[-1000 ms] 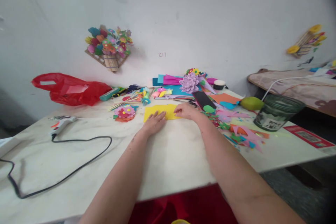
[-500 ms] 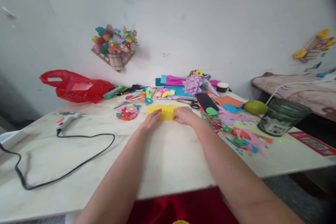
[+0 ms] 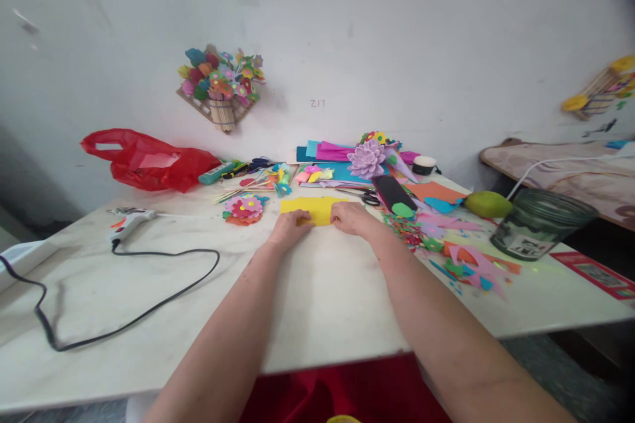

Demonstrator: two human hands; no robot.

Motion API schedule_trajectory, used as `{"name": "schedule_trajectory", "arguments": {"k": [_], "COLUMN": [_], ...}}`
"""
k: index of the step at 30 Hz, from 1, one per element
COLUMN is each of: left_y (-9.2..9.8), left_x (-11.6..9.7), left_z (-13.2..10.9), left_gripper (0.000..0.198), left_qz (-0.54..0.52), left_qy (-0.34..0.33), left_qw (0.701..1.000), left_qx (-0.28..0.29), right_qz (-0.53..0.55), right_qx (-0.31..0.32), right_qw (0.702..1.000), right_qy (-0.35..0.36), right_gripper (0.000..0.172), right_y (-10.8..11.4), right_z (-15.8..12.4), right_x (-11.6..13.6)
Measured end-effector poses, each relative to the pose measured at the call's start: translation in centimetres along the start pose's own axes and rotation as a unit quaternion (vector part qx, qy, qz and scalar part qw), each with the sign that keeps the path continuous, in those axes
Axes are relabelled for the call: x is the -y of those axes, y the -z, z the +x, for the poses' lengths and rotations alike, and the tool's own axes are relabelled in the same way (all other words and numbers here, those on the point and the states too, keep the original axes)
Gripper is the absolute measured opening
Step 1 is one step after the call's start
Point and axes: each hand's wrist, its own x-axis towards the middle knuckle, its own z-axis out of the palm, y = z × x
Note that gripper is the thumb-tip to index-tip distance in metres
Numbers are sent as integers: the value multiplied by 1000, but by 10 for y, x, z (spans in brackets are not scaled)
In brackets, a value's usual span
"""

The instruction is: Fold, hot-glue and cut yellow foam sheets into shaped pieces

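While both forearms stretch forward across the pale, smooth-topped counter (image 3: 327, 304), the two bare hands meet a flat, bright yellow rectangular sheet (image 3: 320, 209), which lies on the far half of the surface, straight ahead of the person. The left hand (image 3: 292, 227) rests on the sheet's near left part with its fingers bent; whether they pinch it, I cannot tell. The right hand (image 3: 348, 217) has its fingers curled narrow, gripping the sheet near its right end. Between the hands, a strip of yellow shows uncovered.

Just left of the sheet lies a cluster of pink, red and orange cut-out flowers (image 3: 244, 209). Black-handled scissors (image 3: 370, 197) and a dark, flat phone (image 3: 394, 193) lie beyond the right hand. Farther right, multicoloured scraps (image 3: 479, 263) are scattered near a dark green glass jar (image 3: 543, 223). Well to the left sits a white glue gun (image 3: 129, 225) with a black cord.
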Motion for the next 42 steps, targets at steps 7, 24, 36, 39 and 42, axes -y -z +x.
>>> {"name": "schedule_trajectory", "arguments": {"k": [7, 24, 36, 39, 42], "left_y": [-1, 1, 0, 0, 0], "left_x": [-1, -1, 3, 3, 3], "left_z": [2, 5, 6, 6, 5], "left_gripper": [15, 10, 3, 3, 4], "left_qz": [52, 98, 18, 3, -18], "left_qy": [-24, -26, -25, -22, -15], "left_qw": [998, 995, 1000, 1000, 1000], "left_qx": [-2, 0, -4, -7, -16], "right_qz": [27, 94, 130, 136, 156], "right_qx": [5, -61, -89, -95, -89], "right_qw": [999, 994, 987, 985, 982], "right_qy": [-26, -2, -41, -46, -59], "right_gripper": [24, 19, 10, 10, 9], "right_y": [-5, -15, -23, -24, -23], "right_z": [3, 7, 13, 13, 12], "right_x": [-3, 4, 9, 10, 10]}}
